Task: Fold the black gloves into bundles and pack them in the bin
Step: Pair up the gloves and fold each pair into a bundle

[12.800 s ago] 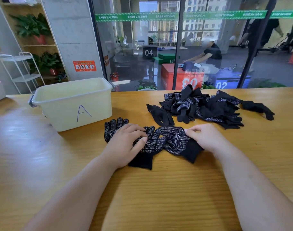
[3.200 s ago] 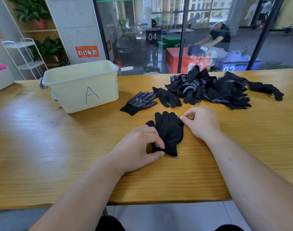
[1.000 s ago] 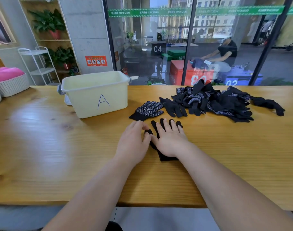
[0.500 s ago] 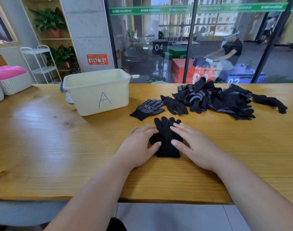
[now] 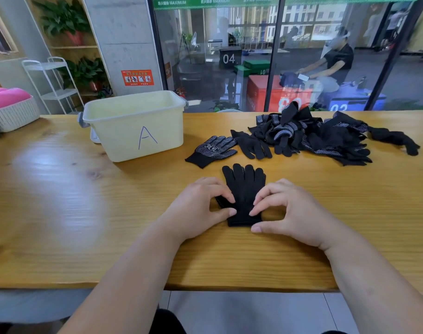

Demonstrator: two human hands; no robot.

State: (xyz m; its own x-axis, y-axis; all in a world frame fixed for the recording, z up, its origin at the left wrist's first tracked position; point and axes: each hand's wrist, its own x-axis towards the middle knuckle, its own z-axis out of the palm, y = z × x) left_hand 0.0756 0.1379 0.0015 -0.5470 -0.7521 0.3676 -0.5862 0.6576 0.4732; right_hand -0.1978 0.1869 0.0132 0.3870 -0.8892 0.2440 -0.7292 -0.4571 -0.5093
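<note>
- While both hands sit on one black glove (image 5: 245,186), it lies flat on the wooden table (image 5: 61,189), fingers pointing away from the person, cuff nearest.
- left hand (image 5: 198,208): fingers curled; index tip and thumb pinch the glove's left edge, at its thumb part. Narrow grip.
- right hand (image 5: 292,213): fingers curled, tips on the glove's right edge, thumb at the near right corner of the cuff. Narrow pinch on the same glove.
- Hands apart; the glove's middle shows between them.
- Beyond the grip, slightly left: dotted glove (image 5: 211,150), grip side up, apart from the held one.
- Just right of that: plain glove (image 5: 252,145), touching the glove pile (image 5: 314,136), which spreads beyond and right of the grip.
- Beyond and left of the grip: cream bin (image 5: 133,126) marked "A", upright; its floor is hidden behind the near wall.
</note>
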